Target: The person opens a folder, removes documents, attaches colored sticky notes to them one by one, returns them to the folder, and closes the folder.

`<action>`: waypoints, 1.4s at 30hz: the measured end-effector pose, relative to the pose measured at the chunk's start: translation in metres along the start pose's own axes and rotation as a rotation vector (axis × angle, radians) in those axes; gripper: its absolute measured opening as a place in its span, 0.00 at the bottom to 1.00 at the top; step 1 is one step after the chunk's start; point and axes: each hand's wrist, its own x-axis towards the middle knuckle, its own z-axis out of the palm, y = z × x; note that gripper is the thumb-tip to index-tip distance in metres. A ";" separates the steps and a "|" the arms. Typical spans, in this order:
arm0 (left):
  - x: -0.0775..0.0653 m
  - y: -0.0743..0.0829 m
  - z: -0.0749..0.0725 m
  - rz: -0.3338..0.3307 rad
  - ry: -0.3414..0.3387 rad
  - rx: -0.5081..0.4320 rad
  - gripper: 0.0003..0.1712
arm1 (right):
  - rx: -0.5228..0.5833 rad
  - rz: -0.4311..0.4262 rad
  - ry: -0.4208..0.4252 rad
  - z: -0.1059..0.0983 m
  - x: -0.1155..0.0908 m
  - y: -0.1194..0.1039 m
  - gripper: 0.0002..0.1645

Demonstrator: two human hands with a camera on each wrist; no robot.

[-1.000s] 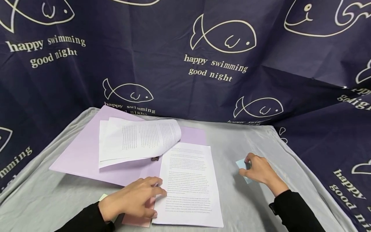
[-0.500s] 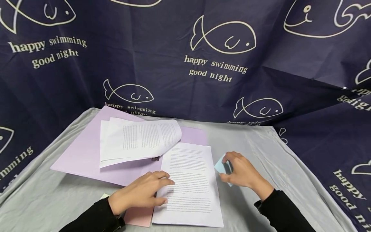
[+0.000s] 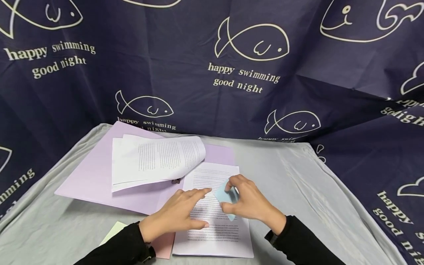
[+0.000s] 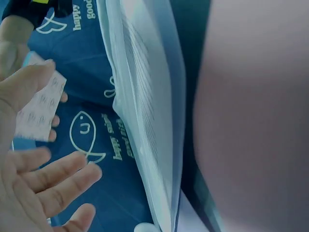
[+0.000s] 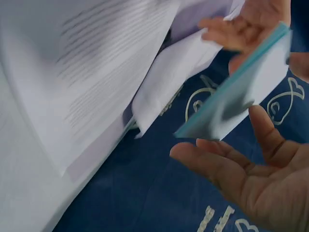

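My right hand (image 3: 251, 200) grips a light blue sticky note pad (image 3: 225, 193) between thumb and fingers, over the printed sheets (image 3: 212, 235). In the right wrist view the blue edge of the pad (image 5: 231, 79) shows, along with its white side. Its pale back (image 4: 38, 113), marked with small print, faces the left wrist camera. Just left of the pad, my left hand (image 3: 175, 215) hovers over the sheets with its fingers stretched toward the pad, holding nothing. Curled-back pages (image 3: 162, 156) lie over the left side of an open purple folder (image 3: 89, 173).
A small dark clip (image 3: 176, 181) shows beside the folder's fold. Pink paper (image 3: 163, 248) and pale green paper (image 3: 112, 231) lie near my left forearm, partly covered by it. A grey cloth (image 3: 281, 165) covers the table, and a dark blue fish-print curtain (image 3: 192, 73) hangs behind.
My right hand has carried the blue sticky note pad left, from the bare cloth to above the printed sheets. My left hand has moved right and up toward it.
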 end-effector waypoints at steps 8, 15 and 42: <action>0.003 0.011 0.005 -0.081 0.134 -0.086 0.52 | 0.034 0.120 -0.001 0.019 0.011 -0.016 0.19; 0.003 0.014 0.008 -0.136 0.150 -0.125 0.52 | 0.027 0.182 -0.019 0.030 0.012 -0.018 0.20; 0.001 0.009 0.008 -0.171 0.149 -0.272 0.51 | 0.114 0.236 -0.124 0.033 0.011 -0.019 0.26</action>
